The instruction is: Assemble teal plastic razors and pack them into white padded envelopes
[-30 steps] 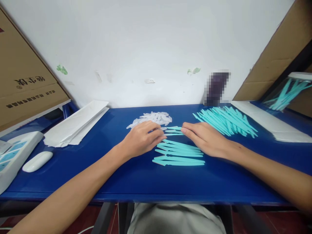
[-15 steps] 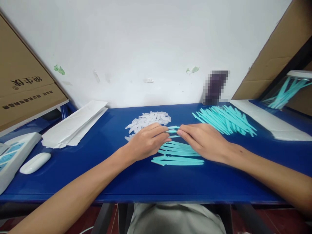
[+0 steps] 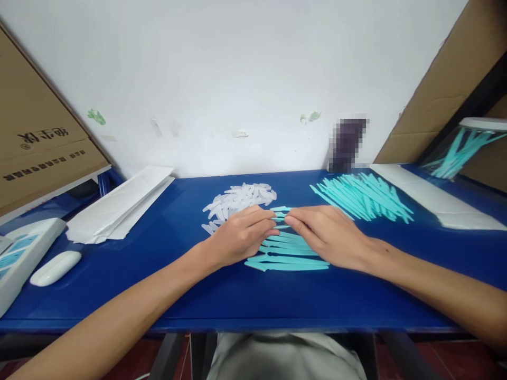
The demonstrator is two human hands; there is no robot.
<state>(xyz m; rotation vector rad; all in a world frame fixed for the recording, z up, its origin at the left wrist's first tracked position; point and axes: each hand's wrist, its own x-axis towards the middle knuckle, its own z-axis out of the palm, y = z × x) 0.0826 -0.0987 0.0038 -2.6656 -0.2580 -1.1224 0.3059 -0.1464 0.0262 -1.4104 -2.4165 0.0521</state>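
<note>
Over the middle of the table, my left hand [image 3: 244,233] and my right hand [image 3: 333,230] come close together with pinched fingers. Between their fingertips stretch several teal eyebrow razors [image 3: 281,209], gripped from both sides. The ends inside my left fingers are hidden, so a cover there cannot be made out. Under and in front of the hands lies a loose row of more teal razors [image 3: 293,262], roughly parallel. Just behind my left hand spreads a pile of small translucent white blade covers [image 3: 240,198]. Behind my right hand is a heap of teal razors [image 3: 366,195].
White paper sleeves [image 3: 119,206] lie at the left, by a white oval case [image 3: 55,268] and a white device [image 3: 24,253]. At right are a white strip [image 3: 431,200] and a clear jar [image 3: 455,150] of razors. Cardboard [image 3: 43,132] and the wall [image 3: 237,79] bound the table.
The gap between my fingertips has narrowed slightly, with my right hand shifted a little left. The view has moved a touch; the piles look the same.
</note>
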